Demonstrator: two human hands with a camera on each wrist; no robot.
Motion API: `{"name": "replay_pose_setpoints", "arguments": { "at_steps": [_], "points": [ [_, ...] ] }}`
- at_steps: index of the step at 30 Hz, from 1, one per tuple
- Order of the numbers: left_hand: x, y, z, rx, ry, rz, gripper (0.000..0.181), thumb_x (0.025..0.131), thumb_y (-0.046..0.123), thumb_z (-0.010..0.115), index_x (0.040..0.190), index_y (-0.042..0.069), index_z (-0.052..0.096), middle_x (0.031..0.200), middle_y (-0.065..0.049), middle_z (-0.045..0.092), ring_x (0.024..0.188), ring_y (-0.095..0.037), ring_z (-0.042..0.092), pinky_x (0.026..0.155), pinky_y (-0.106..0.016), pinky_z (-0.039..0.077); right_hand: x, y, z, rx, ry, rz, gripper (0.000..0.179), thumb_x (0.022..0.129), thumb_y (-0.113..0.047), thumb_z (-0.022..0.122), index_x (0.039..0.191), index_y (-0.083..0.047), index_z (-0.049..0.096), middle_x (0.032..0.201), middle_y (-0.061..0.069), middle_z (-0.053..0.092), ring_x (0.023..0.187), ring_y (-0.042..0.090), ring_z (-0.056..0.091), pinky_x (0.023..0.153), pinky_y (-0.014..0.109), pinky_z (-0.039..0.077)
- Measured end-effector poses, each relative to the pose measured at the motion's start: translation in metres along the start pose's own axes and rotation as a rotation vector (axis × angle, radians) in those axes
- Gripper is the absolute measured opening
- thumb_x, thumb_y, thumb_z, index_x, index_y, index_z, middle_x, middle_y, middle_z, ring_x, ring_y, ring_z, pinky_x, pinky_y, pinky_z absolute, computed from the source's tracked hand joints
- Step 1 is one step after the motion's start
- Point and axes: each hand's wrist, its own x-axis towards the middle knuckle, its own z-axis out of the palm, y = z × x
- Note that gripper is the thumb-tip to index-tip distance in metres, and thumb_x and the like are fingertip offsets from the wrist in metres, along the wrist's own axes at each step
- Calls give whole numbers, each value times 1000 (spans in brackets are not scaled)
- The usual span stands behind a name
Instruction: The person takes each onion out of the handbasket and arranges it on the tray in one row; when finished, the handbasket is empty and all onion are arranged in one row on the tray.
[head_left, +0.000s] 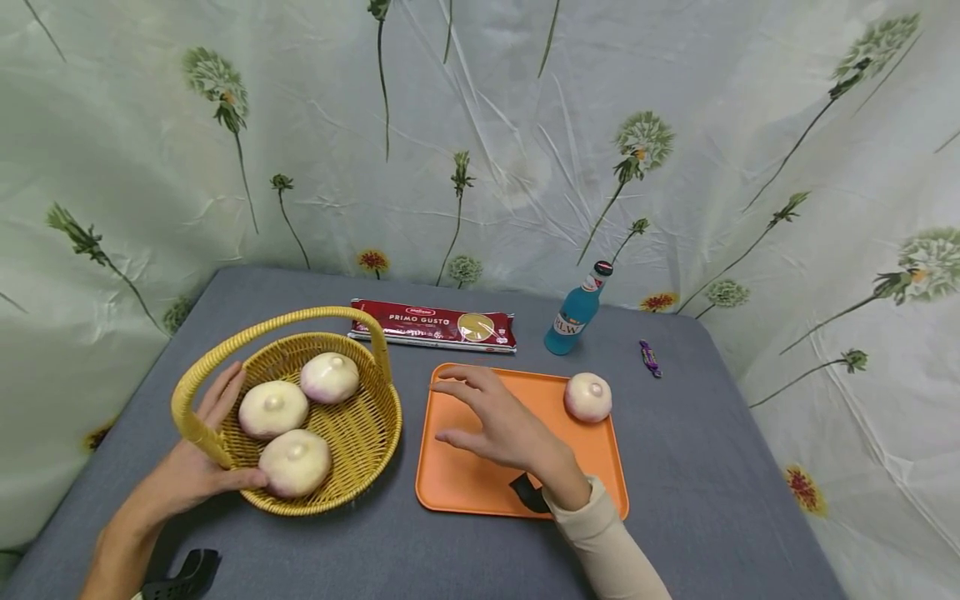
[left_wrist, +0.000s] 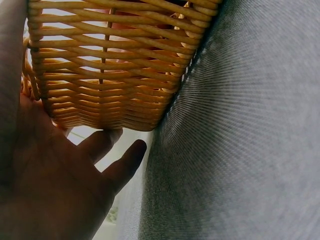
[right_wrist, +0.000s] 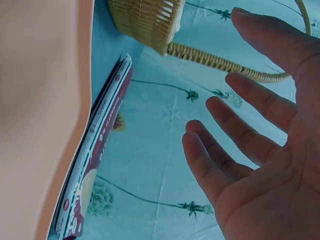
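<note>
A yellow wicker basket (head_left: pixel 363 433) with an arched handle stands at the left of the table, holding three white-and-purple turnips (head_left: pixel 295 463). My left hand (head_left: pixel 180 477) holds its left side, thumb over the near rim and fingers along the outside wall. In the left wrist view, the fingertips (left_wrist: pixel 131 156) show beside the woven wall. An orange tray (head_left: pixel 457 479) lies right of the basket, with a single turnip (head_left: pixel 588 397) at its far right corner. Above the tray hovers my right hand (head_left: pixel 504 423), fingers spread and loosely bent, holding nothing.
Behind the tray lies a red pasta packet (head_left: pixel 435 325). A blue glass bottle (head_left: pixel 573 317) stands upright to its right, and a purple wrapped candy (head_left: pixel 650 358) lies farther right. A flowered curtain (head_left: pixel 525 150) hangs behind the grey table (head_left: pixel 697 483).
</note>
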Motion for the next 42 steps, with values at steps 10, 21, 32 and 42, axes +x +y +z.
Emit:
{"name": "replay_pose_setpoints", "arguments": {
  "at_steps": [10,21,32,42],
  "points": [
    [0,3,0,-24,-10,6,141,52,14,97,160,1,9,168,-10,-1,150,-4,-2,107,-5,6,5,-11,7,12,-43,-9,55,91,-30,75,141,-16,57,147,6,49,136,19,42,107,38,43],
    [0,2,0,-11,-6,14,141,50,15,98,160,-1,10,168,-10,-1,150,-5,-2,108,-5,6,15,-23,16,20,-80,-79,54,92,-34,74,140,-14,57,145,7,51,131,21,44,106,37,43],
    [-1,3,0,-18,-4,24,141,51,17,97,160,-2,9,168,-9,-1,151,-6,-3,108,-5,6,29,-42,30,-3,-120,-171,55,93,-36,72,141,-15,56,147,6,49,134,20,43,109,31,40],
    [-1,2,0,-18,-7,20,140,52,16,97,160,-1,9,168,-10,-1,150,-6,-2,108,-5,6,40,-54,48,-22,-152,-219,55,92,-36,73,140,-15,56,144,4,51,131,20,46,111,31,38]
  ]
}}
